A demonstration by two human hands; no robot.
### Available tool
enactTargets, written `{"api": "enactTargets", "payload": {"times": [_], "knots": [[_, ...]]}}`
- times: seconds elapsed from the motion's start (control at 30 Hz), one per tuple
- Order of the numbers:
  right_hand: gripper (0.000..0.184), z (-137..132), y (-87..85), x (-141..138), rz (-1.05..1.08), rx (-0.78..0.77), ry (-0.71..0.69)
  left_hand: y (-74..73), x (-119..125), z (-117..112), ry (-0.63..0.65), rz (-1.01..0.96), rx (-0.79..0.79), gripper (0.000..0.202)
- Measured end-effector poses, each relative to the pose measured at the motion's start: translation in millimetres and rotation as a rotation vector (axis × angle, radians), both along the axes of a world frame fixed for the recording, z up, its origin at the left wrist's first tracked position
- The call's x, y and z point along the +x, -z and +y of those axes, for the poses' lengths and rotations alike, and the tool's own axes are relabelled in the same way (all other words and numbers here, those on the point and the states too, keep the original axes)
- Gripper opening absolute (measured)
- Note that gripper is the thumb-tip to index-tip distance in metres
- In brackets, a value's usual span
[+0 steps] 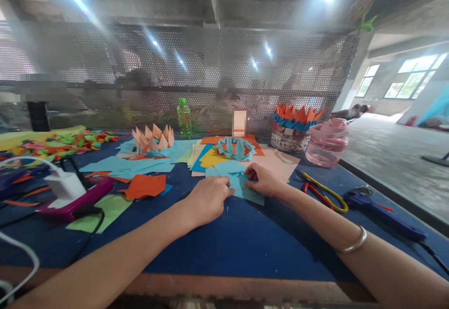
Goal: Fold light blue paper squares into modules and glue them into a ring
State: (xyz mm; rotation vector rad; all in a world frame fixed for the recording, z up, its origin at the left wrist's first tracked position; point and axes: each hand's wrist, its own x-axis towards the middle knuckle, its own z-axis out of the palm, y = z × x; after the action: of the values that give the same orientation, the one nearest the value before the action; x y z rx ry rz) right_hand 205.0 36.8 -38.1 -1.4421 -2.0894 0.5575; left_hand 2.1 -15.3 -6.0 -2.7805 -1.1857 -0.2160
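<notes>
Two bare hands, both at the light-blue paper [238, 185] lying on the blue tabletop [224, 248], near the middle of the bench.

Left hand [209, 200]: back upward, fingers bent and close together, tips at the paper's left part; whether it pinches cannot be told.

Right hand [264, 179]: fingers curled, tips down on the paper's right part, thumb side toward the left hand; a grip on the paper cannot be made out. One silver bangle [356, 241] on its forearm.

Just beyond the paper: one light-blue folded ring [235, 150], pointed, upon orange sheets; one yellow sheet [210, 158] to its left; one large peach sheet [280, 161] to the right.

Farther left: one peach pointed ring [154, 141]; one green bottle [184, 119], upright; one orange sheet [146, 186]; one magenta power strip [79, 201] with a white plug [66, 187]; one heap of many-coloured paper pieces [70, 143].

Right side: one round container [290, 139], orange points around its top; one pink translucent vessel [328, 146]; one blue glue gun [382, 213].
</notes>
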Motion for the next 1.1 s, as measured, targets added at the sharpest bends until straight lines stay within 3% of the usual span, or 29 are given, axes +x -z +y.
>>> {"api": "enactTargets", "payload": {"times": [0.23,0.4,0.57,0.83,1.1], "knots": [[0.052,-4.0,-0.5,-6.4,-0.046,-0.002,0.064,-2.5,2.1,-0.8,-0.008,0.019,-0.018,0.036],[0.043,0.0,-2.4,-2.6,0.019,-0.074,0.012,-6.1,3.3,-1.6,0.007,0.065,0.010,0.037],[0.033,-0.7,-4.0,0.9,0.042,-0.049,-0.020,-2.2,-0.1,2.3,0.038,0.048,0.019,0.041],[0.031,-12.6,-9.7,-3.1,0.036,0.054,-0.167,11.0,-4.7,34.2,0.031,-0.318,-0.063,0.031],[0.034,0.9,-0.8,4.8,0.060,0.156,-0.340,17.2,-3.5,59.4,0.127,-0.320,-0.191,0.027]]}}
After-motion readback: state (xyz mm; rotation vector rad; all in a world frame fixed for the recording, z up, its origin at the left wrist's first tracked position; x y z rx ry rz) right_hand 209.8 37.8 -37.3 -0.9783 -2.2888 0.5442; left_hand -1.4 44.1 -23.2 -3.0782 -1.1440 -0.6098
